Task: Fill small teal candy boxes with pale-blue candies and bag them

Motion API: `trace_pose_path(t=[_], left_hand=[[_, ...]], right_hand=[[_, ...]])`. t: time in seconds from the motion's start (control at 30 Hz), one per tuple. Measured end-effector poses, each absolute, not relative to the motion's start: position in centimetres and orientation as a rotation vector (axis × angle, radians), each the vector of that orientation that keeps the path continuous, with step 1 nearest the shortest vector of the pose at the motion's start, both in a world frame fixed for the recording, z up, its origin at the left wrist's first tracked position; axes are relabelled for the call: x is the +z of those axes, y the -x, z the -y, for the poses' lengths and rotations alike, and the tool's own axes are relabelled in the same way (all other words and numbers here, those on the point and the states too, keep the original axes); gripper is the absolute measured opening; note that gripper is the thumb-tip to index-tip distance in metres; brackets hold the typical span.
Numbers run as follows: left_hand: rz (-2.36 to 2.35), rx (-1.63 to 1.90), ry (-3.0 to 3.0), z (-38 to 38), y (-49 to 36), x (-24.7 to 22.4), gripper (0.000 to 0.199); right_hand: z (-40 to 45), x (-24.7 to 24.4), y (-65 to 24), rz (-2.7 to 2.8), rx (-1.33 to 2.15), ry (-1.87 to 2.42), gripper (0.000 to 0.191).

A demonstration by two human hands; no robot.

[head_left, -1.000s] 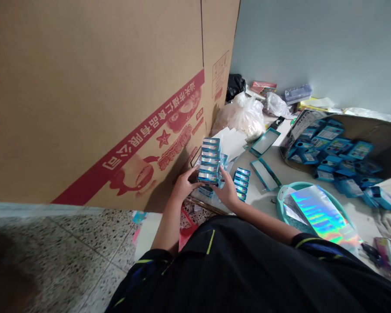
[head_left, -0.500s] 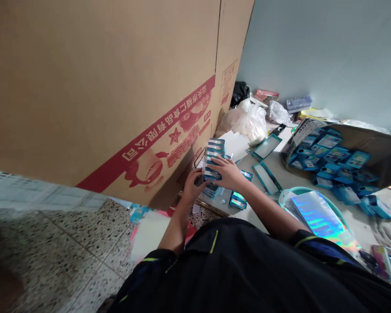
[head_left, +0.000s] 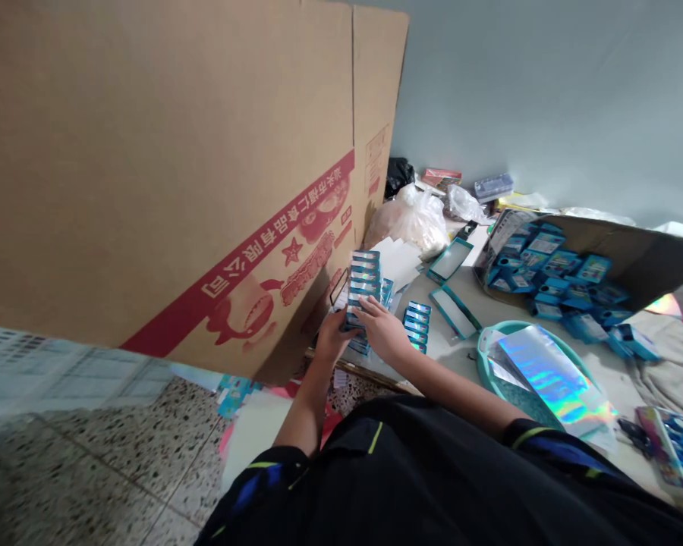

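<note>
Head view: by the bench's (head_left: 447, 358) near edge, my left hand (head_left: 331, 337) is curled round the near end of a row (head_left: 365, 274); my right hand (head_left: 380, 327), half open, rests on it. A second row (head_left: 417, 326) looks done; loose boxes (head_left: 546, 244) seem left.

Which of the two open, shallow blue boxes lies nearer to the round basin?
The front box, right next to the basin; the back box lies farther away, nearer the plastic bag.
</note>
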State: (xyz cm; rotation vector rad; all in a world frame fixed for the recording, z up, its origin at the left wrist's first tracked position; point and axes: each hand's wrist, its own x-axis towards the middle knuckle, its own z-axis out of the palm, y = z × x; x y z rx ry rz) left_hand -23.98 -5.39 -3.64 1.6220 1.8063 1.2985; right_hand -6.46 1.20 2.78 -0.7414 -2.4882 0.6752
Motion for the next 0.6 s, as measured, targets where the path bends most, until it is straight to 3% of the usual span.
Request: trace_pose_path(t=[0.47,0.53,0.6], left_hand=[[-1.873,1.184,-1.749,6.3,26.5,-4.3,0.030],[-1.828,1.184,-1.696,6.3,26.2,-3.7,0.036],[-1.765,1.227,-1.609,6.4,25.2,-3.3,0.065]], right_hand=[[1.2,1.9,5.8,2.315,0.633,0.485,0.039],[1.4,1.3,5.0,2.227,0.681,0.409,0.034],[1.0,0.3,3.5,2.133,0.759,0.412,0.028]])
